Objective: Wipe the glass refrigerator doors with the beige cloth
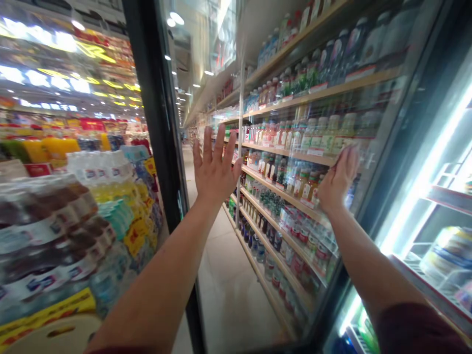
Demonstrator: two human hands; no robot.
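In front of me stands a glass door (295,300) with a dark frame, swung out from a lit cooler. My left hand (216,164) is raised, palm toward the pane, with its fingers spread and nothing in them. It is at or very near the glass; contact is hard to judge. Farther right, my right hand (339,179) is up against the same pane, fingers pressed together and bent. A pale patch shows at its fingertips, too blurred to name. Rows of bottles (306,187) on long shelves show in the glass behind both hands.
To the left, stacked packs of bottled drinks (47,236) stand close to the door's dark edge frame (155,108). Pale tiled floor (228,275) shows through the glass. At right are the cooler's wire shelves (424,265) and a bright light strip (413,211).
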